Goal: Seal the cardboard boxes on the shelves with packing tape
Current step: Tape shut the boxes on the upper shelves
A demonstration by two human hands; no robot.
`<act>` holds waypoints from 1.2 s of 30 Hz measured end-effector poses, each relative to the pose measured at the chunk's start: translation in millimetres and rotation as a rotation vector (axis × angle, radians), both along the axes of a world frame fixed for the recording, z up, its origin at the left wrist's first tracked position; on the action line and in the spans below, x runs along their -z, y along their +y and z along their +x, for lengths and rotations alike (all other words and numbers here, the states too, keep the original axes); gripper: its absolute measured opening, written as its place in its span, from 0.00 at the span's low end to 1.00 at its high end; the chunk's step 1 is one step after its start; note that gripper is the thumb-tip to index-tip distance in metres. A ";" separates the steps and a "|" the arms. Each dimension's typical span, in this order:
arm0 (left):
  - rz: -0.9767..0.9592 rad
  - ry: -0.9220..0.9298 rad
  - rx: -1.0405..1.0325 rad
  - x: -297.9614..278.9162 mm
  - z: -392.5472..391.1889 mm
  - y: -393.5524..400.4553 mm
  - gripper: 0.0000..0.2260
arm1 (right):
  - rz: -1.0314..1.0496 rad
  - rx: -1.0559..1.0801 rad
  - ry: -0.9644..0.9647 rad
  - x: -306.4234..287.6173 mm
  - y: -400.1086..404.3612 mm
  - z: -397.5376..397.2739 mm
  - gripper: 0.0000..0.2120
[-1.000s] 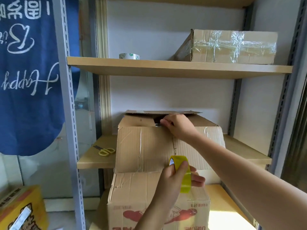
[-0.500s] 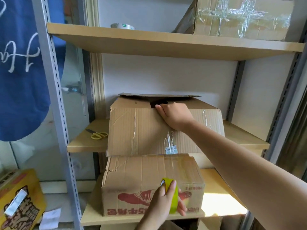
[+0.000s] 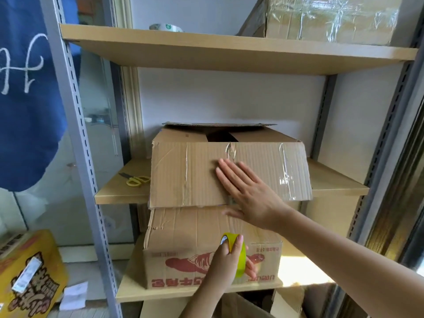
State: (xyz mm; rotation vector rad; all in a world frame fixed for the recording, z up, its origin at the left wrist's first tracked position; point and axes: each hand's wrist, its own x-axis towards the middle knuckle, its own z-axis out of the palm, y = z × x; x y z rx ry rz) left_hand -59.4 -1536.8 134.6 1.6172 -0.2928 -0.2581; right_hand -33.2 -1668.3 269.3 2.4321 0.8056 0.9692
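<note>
**Palm flat on the box front, tape roll held below**

The open cardboard box [image 3: 195, 175] sits on the middle shelf [image 3: 339, 187], and we take it as our landmark. Its front face leans out over the shelf edge, and its top flaps are not fully closed: a dark gap shows at the top centre, and the rear flap lies nearly level above it. Strips of clear tape [image 3: 285, 171] run down its front.

Our right hand [image 3: 247, 193] lies flat against the front of this box, fingers straight and spread, palm pressing the cardboard right of centre; this grip is fully open and holds nothing.

Below the box, our left hand [image 3: 226, 260] has its grip closed round a yellow-green tape roll [image 3: 236, 255], thumb hooked into the core and fingers wrapped behind. The roll hangs in front of a printed box [image 3: 183, 260] that stands on the lower shelf [image 3: 305, 269], directly beneath the open box.

Left of the open box, on the same shelf, lie yellow-handled scissors [image 3: 135, 180]. Above it, the top shelf [image 3: 229, 51] carries a taped box [image 3: 330, 19] to the right and a second tape roll [image 3: 165, 28] to the left. Far left of the open box hangs a blue cloth [image 3: 27, 99], and down on the floor sits a yellow carton [image 3: 29, 274].
</note>
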 end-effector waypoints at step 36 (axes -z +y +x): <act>1.037 -0.922 -0.118 -128.2 107.9 231.0 0.06 | 0.307 -0.452 -0.187 -32.4 188.2 -7.9 0.13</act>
